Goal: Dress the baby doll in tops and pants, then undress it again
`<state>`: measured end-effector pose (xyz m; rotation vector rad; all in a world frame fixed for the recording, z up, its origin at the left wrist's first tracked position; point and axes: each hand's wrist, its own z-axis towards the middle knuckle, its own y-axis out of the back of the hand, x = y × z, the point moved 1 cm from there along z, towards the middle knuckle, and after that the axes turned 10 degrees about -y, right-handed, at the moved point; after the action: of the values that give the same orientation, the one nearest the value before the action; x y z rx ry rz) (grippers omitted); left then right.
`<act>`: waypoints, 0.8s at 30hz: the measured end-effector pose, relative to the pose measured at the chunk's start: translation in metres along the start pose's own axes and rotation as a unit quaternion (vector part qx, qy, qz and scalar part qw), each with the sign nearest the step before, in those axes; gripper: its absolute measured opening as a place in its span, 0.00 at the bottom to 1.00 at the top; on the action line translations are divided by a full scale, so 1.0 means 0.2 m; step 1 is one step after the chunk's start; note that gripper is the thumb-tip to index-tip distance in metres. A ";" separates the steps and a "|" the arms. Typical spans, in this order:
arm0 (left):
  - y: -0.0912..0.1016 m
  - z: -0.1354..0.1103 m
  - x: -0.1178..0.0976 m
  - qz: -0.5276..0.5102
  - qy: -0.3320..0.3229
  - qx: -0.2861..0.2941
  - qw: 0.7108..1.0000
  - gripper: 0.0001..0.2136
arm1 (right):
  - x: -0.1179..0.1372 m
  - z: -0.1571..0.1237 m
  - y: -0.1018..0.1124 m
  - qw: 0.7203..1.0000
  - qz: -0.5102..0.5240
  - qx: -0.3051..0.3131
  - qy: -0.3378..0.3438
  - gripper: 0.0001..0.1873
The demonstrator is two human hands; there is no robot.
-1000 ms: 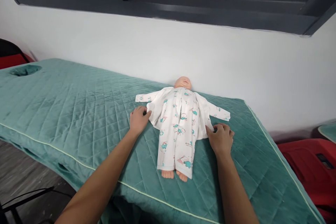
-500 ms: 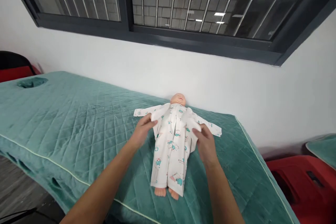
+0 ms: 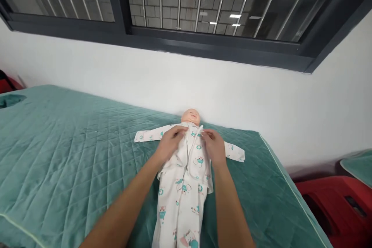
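A baby doll [image 3: 190, 116] lies on its back on a teal quilted bed [image 3: 72, 143], its head by the white wall. It wears a white printed sleepsuit [image 3: 181, 190] with the sleeves spread to both sides. My left hand [image 3: 171, 143] rests on the doll's chest, fingers pinching the suit's left front flap near the collar. My right hand [image 3: 213, 146] pinches the right front flap close to the neck. Both flaps meet over the chest. The doll's feet are out of view below.
A dark-framed barred window [image 3: 186, 7] runs above the white wall. A red seat or case [image 3: 334, 205] stands to the right of the bed, with another teal cover [image 3: 359, 166] at the far right edge. A face hole [image 3: 8, 100] is in the bed at the far left.
Both hands lifted the open front flaps from the doll's sides and drew them together over the chest, moving up to the collar. The view shifted closer and rightward.
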<state>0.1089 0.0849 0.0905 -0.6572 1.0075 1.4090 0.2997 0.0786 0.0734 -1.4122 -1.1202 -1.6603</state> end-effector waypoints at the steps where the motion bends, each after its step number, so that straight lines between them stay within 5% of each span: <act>1: -0.03 0.06 -0.01 -0.035 -0.009 0.018 0.999 0.11 | 0.00 0.04 -0.05 1.000 -0.007 -0.003 0.005 0.13; 5: -0.05 0.23 0.02 -0.084 0.027 0.000 0.996 0.11 | 0.00 0.10 -0.14 0.999 -0.036 0.021 0.026 0.14; 10: -0.01 0.33 0.16 0.043 0.101 0.021 0.994 0.10 | -0.03 0.11 -0.10 0.997 -0.049 0.060 0.005 0.16; 16: -0.01 0.30 0.22 0.047 0.062 0.087 0.993 0.11 | -0.03 0.10 -0.11 0.993 -0.109 0.029 0.019 0.16; 24: -0.05 0.35 0.21 0.047 0.020 0.079 0.996 0.07 | -0.06 0.10 -0.10 0.995 -0.049 0.060 0.056 0.17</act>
<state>0.1268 0.1661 0.0839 -0.5284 1.1818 1.3847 0.2919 0.1053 0.0598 -1.1917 -1.2211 -1.6874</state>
